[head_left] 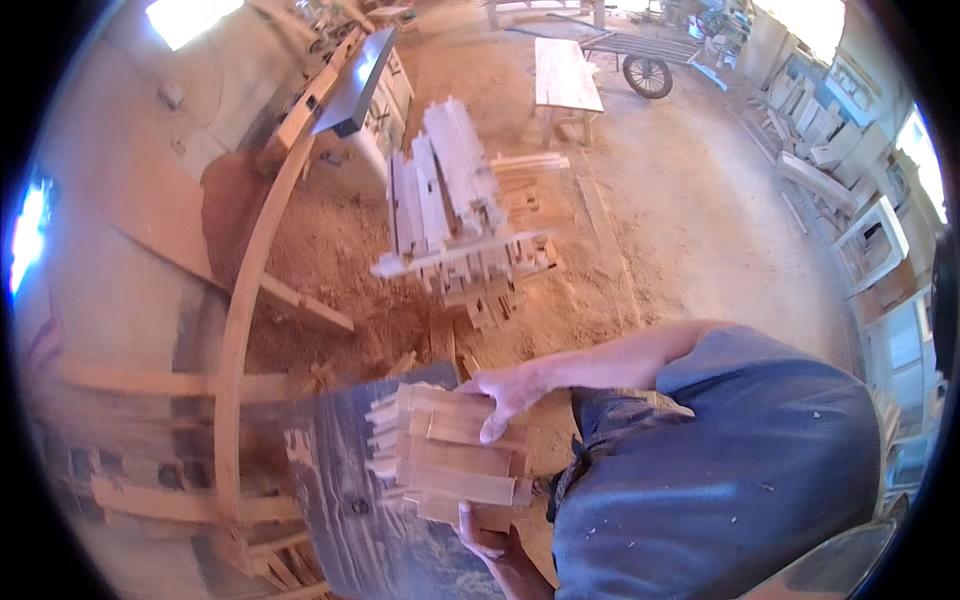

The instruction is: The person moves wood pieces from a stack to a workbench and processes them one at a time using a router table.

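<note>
A bundle of short, flat wooden blocks (pixel 455 455), pale and layered with uneven ends, lies between my two hands over a dark, worn tabletop (pixel 340 530). My right hand (pixel 505 395) grips its far side, thumb across the top and the other fingers mostly hidden. From the near side my left hand (pixel 487 540) holds the bundle, its thumb against the edge and its remaining fingers out of sight beneath. Whether the blocks touch the tabletop I cannot tell.
A large pile of cut wooden pieces (pixel 460 210) stands beyond the tabletop. Left are a curved wooden beam (pixel 245 310) and a machine with a shiny metal top (pixel 360 85). Farther back are a low bench (pixel 567 75) and a wheeled cart (pixel 648 75). Sawdust covers the floor.
</note>
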